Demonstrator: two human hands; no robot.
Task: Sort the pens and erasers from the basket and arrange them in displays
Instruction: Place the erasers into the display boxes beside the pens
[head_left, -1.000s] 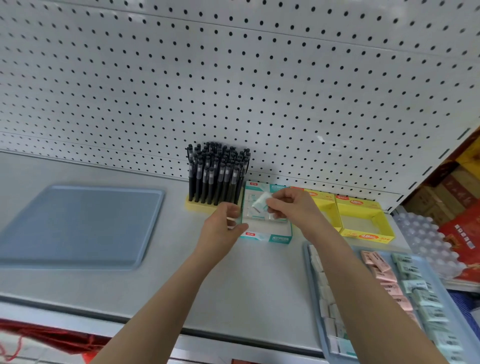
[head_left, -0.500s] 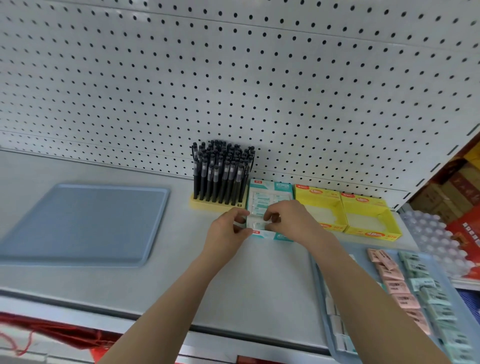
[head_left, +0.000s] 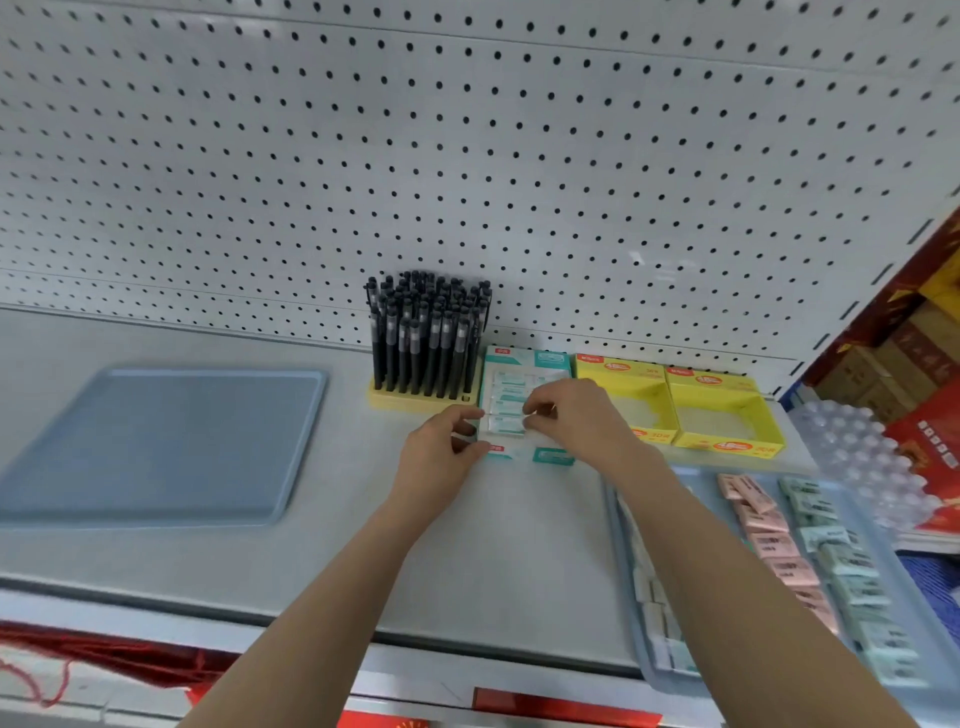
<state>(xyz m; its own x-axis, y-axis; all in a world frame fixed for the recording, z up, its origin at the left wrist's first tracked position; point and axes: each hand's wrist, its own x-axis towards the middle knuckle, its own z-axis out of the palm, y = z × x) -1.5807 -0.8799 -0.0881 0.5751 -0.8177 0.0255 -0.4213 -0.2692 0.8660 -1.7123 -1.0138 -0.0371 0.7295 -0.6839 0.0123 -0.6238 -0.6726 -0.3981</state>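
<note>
Where a second ago they hovered higher, both hands (head_left: 511, 431) now low, pinching one eraser (head_left: 506, 425) inside the teal display box (head_left: 527, 364).

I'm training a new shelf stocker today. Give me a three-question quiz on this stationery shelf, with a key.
1. True or false: the pen stand stands to the left of the teal box.
2. Which is bare? A. the grey tray B. the pen stand C. the right tray
3. Fill in: both hands, left hand and right hand, hold one ____ over the teal box.

Key: 1 true. 2 A. 3 eraser, pinched at its ends by the fingers. The two yellow boxes beside it look unfilled, and the pink and green erasers wait in the right tray.
</note>
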